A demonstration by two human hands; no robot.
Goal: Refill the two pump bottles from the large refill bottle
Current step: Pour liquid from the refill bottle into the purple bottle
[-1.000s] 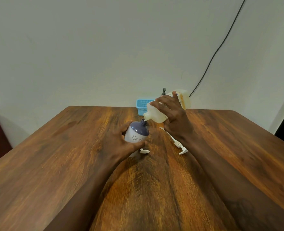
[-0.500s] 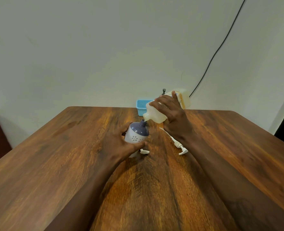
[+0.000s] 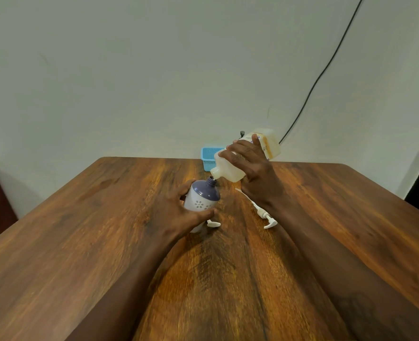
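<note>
Your left hand (image 3: 176, 214) gripped the small pump bottle (image 3: 202, 196), a white plastic body with a flower print under a purple-blue domed shoulder. Your fingers curled round its far side and your thumb lay across the front. The bottle leaned on the brown wooden desk (image 3: 80, 230) near the middle, its pump off and its open neck pointing up and away from you. Your hand hid most of its lower end.

Your right hand (image 3: 256, 174) was clasped over the large translucent cream refill bottle (image 3: 230, 171), fingers wrapped over the top of its body. You held it in the air, tipped so that its base rose toward the wall and its spout pointed down and to your left. The spout sat directly over the small bottle's neck, very close; whether the two touched, or whether liquid ran, could not be told.

A white pump head with a long dip tube (image 3: 265, 215) lay flat on the desk just beside your right wrist. A smaller white plastic piece (image 3: 213, 224) lay on the desk just beside the small bottle's foot, below your left thumb.

A light blue plastic basket (image 3: 209, 157) stood at the desk's far edge, partly behind the refill bottle. A thin black cable (image 3: 321, 72) ran slantwise down the pale wall.
</note>
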